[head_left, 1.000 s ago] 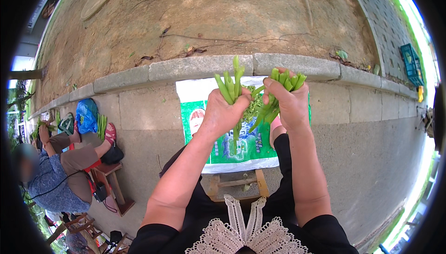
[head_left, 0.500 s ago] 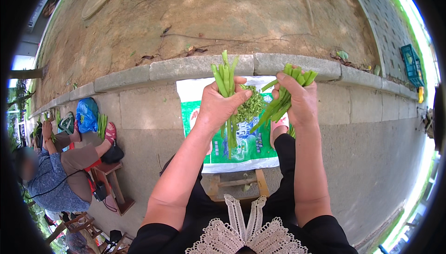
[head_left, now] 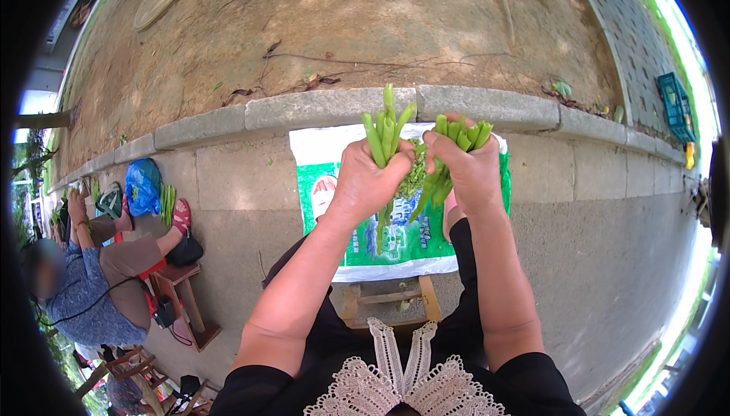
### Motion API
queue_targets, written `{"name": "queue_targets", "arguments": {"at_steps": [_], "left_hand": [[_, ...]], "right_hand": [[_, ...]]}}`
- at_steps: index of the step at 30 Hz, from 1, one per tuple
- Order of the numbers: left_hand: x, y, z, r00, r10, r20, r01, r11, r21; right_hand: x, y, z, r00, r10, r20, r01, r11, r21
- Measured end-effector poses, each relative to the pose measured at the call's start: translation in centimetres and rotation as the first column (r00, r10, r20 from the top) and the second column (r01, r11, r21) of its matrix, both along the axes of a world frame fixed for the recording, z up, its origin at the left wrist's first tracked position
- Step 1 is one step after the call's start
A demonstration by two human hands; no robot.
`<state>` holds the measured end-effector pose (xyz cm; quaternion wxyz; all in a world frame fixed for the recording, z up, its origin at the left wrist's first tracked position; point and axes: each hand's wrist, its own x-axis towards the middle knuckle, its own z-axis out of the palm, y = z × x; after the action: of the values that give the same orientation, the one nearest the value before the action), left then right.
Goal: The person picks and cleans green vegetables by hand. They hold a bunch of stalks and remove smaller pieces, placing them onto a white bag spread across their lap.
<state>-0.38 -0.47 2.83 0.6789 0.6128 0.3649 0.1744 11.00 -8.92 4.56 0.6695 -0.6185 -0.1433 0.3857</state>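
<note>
The left hand (head_left: 370, 182) is closing tightly around a bunch of long green stalks (head_left: 386, 133), and the right hand (head_left: 465, 169) is gripping a second green bundle (head_left: 460, 136) just beside it. Both are hovering above the green-and-white plastic sack (head_left: 411, 233), lying flat against the grey stone kerb (head_left: 319, 108), with bare pavement on either side.

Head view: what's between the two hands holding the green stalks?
In the head view, a narrow gap separates the left hand and right hand. In it show loose leafy greens and, behind them, the green-and-white printed sack.
</note>
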Motion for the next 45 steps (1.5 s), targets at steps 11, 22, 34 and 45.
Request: {"name": "queue_targets", "arguments": {"at_steps": [11,22,34,45], "left_hand": [[-0.5,2.0,-0.8,0.967,0.252,0.048,-0.215,0.897,-0.386],[-0.1,0.6,0.5,1.0,0.004,0.003,-0.003,0.983,-0.184],[0.3,-0.2,0.5,0.999,0.007,0.048,-0.017,0.976,0.219],[0.5,0.3,-0.3,0.971,0.236,0.039,-0.203,0.899,-0.387]], "right_hand": [[-0.1,-0.1,1.2,0.966,-0.259,-0.023,0.259,0.955,0.146],[-0.1,-0.1,-0.3,0.994,-0.049,-0.1,0.054,0.998,0.045],[-1.0,0.2,-0.8,0.999,0.036,0.029,-0.034,0.998,-0.052],[-2.0,0.5,-0.6,0.987,-0.155,0.031,0.153,0.986,0.065]]}}
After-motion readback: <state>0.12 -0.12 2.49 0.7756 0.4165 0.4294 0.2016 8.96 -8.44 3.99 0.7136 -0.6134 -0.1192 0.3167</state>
